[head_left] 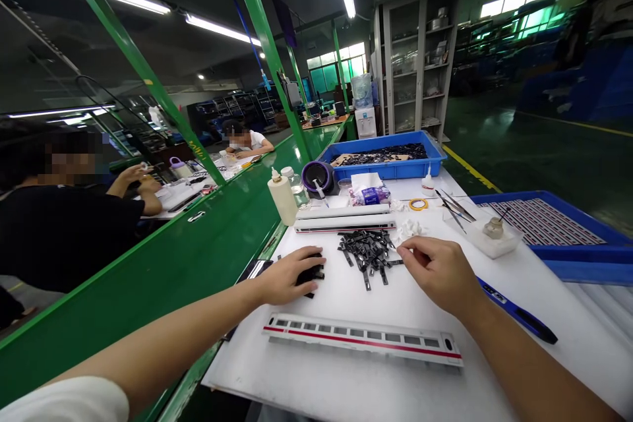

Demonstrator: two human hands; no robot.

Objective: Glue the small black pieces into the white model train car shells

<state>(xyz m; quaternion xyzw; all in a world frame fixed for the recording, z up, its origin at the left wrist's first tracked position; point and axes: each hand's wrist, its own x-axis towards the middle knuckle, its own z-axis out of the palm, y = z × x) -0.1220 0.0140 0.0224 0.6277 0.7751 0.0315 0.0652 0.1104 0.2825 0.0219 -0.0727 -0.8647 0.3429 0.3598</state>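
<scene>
My left hand (293, 275) rests on the white table with its fingers spread over some small black parts, which it partly hides. To the right, my right hand (438, 270) is held with thumb and forefinger pinched together at the right edge of a pile of black parts (368, 250); what it pinches, if anything, is too small to tell. Nearer to me lies a white train-car shell (363, 337) with a red stripe and a row of windows. Behind the pile lie more white shells (345, 219).
Behind stand a cream bottle (283, 198), a purple-black roll (317, 178) and a blue bin (380, 168). At the right are tweezers (452, 212), a small jar in a tray (494, 237) and a blue tool (519, 313). Two people sit across the green divider (212, 250).
</scene>
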